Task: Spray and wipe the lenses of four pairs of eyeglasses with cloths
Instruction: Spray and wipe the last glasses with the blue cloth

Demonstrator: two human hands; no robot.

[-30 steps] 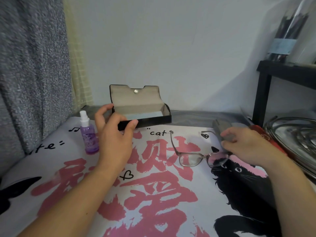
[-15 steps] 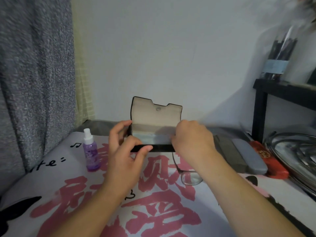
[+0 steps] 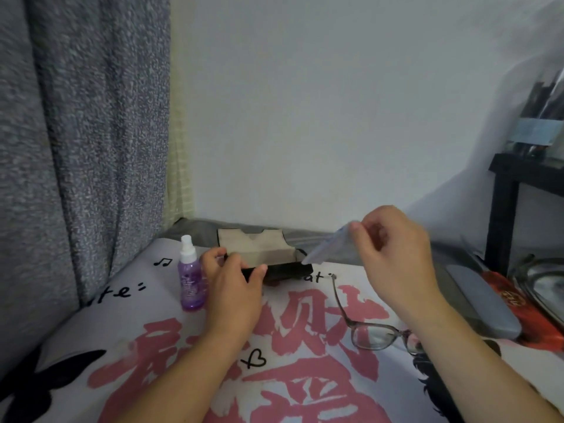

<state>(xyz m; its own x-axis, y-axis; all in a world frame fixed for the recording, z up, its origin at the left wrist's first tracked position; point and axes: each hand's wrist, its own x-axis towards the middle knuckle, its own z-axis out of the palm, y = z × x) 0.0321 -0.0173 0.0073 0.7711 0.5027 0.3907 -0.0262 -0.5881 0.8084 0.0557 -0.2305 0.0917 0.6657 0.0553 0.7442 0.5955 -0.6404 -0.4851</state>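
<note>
Left hand (image 3: pixel 232 288) grips open case (image 3: pixel 268 254) near far wall; right hand (image 3: pixel 393 248) pinches raised cloth (image 3: pixel 329 247). Glasses (image 3: pixel 372 334) on printed table (image 3: pixel 305 377), curtain (image 3: pixel 76 148) left.

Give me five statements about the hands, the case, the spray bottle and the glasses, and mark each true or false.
1. The right hand pinches a pale cloth. True.
2. The left hand grips the spray bottle. False: it holds the open glasses case; the bottle stands untouched beside it.
3. The eyeglasses lie on the printed mat. True.
4. The case is closed. False: its lid is up.
5. The bottle lies on its side. False: it stands upright.
</note>
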